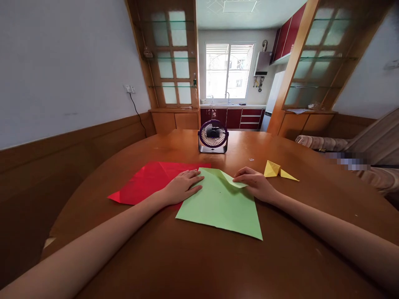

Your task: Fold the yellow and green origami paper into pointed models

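We are looking down at a round wooden table [199, 257] filling most of the view. At its centre a green paper sheet [220, 205] is lying flat, with its corner at 1 o'clock folded over. A red paper sheet [146, 180] is lying at 10 o'clock from the green one, partly beneath it. Our left hand [182, 187] is resting flat, fingers spread, pressing the green sheet's left edge where it overlaps the red. Our right hand [257, 182] is pressing the folded corner down with its fingertips. The hands are apart. A small purple desk fan [213, 136] is standing at 12 o'clock. A folded yellow paper piece [276, 170] is lying at 2 o'clock, just beyond our right hand.
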Demonstrator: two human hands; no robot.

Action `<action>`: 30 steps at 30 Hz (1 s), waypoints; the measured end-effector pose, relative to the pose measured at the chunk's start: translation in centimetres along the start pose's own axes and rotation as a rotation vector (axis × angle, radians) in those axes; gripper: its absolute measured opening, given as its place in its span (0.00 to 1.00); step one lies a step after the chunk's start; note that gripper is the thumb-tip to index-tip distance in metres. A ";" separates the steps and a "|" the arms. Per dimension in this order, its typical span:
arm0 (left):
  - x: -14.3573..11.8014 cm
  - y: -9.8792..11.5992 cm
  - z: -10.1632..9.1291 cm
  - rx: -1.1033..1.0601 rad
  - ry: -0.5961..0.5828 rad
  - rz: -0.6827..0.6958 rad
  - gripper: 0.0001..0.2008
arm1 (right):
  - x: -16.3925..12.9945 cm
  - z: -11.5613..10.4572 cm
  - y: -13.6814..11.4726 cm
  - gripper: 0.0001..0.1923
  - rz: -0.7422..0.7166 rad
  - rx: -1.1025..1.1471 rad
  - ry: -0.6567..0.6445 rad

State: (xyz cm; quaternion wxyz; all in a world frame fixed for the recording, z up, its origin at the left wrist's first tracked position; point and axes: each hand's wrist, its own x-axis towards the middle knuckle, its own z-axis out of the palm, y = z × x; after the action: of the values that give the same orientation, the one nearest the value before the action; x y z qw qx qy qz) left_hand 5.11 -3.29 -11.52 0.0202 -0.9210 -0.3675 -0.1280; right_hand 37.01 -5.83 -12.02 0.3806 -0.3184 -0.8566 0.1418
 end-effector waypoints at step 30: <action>1.1 2.0 -2.8 0.000 -0.218 -0.035 0.33 | -0.1 -0.5 -1.3 0.24 -0.275 -0.048 -0.405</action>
State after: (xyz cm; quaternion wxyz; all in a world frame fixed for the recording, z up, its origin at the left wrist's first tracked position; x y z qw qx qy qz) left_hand 6.64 -4.36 -8.43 -0.0223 -0.9229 -0.3835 -0.0272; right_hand 36.83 -6.88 -11.12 0.2094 -0.1730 -0.9537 0.1294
